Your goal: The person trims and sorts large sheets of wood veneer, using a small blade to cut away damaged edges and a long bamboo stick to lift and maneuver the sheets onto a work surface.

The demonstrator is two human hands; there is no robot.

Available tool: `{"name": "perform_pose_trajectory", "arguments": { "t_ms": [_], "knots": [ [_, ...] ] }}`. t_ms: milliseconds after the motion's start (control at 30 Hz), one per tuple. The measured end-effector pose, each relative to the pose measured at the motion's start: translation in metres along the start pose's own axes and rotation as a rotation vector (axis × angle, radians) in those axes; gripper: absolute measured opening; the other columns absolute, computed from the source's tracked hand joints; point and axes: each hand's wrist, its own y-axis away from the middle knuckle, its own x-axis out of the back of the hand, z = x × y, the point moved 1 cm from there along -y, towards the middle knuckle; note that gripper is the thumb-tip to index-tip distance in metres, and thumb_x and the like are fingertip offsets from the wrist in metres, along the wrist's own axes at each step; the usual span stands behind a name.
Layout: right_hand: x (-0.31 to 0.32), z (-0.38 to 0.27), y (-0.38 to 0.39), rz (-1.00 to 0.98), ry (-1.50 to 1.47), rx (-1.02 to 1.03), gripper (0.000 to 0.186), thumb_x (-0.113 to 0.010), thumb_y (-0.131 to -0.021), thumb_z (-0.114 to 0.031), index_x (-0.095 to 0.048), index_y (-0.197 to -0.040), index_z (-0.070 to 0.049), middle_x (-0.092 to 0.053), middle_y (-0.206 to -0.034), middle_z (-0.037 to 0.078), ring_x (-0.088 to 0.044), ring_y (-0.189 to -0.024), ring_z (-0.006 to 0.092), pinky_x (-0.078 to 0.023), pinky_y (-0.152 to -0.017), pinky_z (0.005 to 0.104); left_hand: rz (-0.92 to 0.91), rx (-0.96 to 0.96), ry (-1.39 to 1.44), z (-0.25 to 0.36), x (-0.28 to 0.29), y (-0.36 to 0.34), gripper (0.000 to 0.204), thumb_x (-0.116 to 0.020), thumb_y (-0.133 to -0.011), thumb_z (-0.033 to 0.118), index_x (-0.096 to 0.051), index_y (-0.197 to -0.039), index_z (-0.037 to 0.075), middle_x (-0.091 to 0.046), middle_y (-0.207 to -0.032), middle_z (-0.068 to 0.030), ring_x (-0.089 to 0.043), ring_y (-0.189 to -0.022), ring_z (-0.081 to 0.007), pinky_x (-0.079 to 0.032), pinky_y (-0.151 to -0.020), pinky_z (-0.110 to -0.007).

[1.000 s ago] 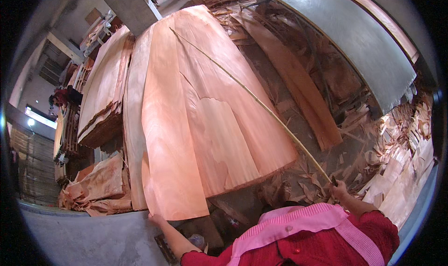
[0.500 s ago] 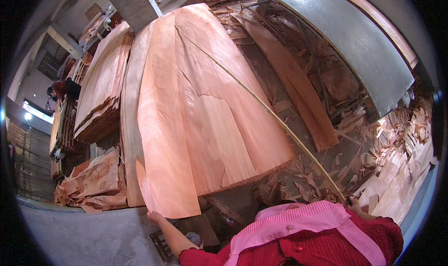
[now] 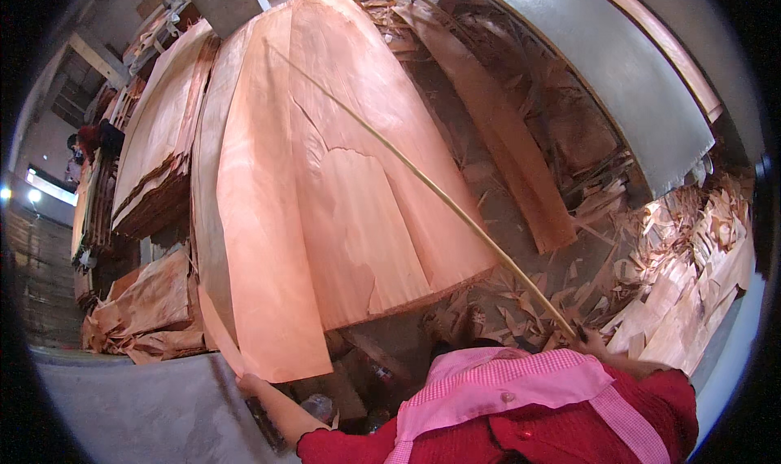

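Observation:
A long strip of reddish wood veneer (image 3: pixel 264 244) lies lengthwise over a wide stack of veneer sheets (image 3: pixel 443 220). By its near left corner, my left hand (image 3: pixel 250 384) is closed on the lower end of a narrow veneer sliver (image 3: pixel 221 330), which stands out along the strip's left edge. Whether the sliver is fully torn off, I cannot tell. My right hand (image 3: pixel 592 344), at the right of my body, grips the thick end of a long thin wooden stick (image 3: pixel 431 189). The stick slants up over the stack, its tip near the strip's far part.
Another veneer stack (image 3: pixel 163 130) stands at the left, with crumpled veneer pieces (image 3: pixel 146 305) below. A brown board (image 3: pixel 496 130) lies right of the main stack. Veneer scraps (image 3: pixel 691 260) heap up at the right, under a grey metal sheet (image 3: pixel 614 57). Far left is another person (image 3: pixel 98 142).
My left hand has shifted left, and the narrow sliver now stands farther out from the strip's edge. The stick's tip and my right hand have moved slightly left as the whole view shifted.

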Motion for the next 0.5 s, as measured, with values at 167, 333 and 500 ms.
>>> {"name": "perform_pose_trajectory", "arguments": {
  "t_ms": [167,333,500],
  "knots": [
    [-0.055,-0.075,-0.091,-0.145,-0.171,-0.321,0.014,-0.057,-0.079,-0.017,-0.054,-0.083,-0.003,-0.043,-0.052,-0.001,-0.038,-0.041,0.0079,-0.029,-0.037,0.0234,-0.208,-0.020,-0.042,0.001,-0.009,0.035,0.026,-0.046,-0.076,0.007,-0.056,-0.096,-0.006,-0.060,-0.087,-0.0186,-0.058,-0.074,-0.0287,-0.045,-0.065,-0.037],
    [-0.082,-0.071,-0.079,-0.271,-0.448,-0.358,0.019,-0.063,-0.077,-0.022,-0.056,-0.073,-0.005,-0.045,-0.052,-0.002,-0.040,-0.042,0.0077,-0.029,-0.037,0.0236,-0.291,-0.131,-0.020,-0.028,-0.032,0.029,0.020,-0.053,-0.073,0.004,-0.058,-0.090,-0.005,-0.062,-0.084,-0.0159,-0.058,-0.074,-0.0264,-0.044,-0.069,-0.035],
    [-0.085,-0.036,-0.071,-0.169,-0.469,-0.341,0.016,-0.066,-0.075,-0.017,-0.057,-0.077,-0.004,-0.046,-0.054,-0.001,-0.041,-0.041,0.0082,-0.030,-0.037,0.0239,-0.381,-0.154,0.097,-0.020,-0.034,0.036,0.020,-0.055,-0.073,0.006,-0.058,-0.090,-0.005,-0.062,-0.084,-0.0147,-0.058,-0.073,-0.0267,-0.045,-0.067,-0.035]
  ]
}}
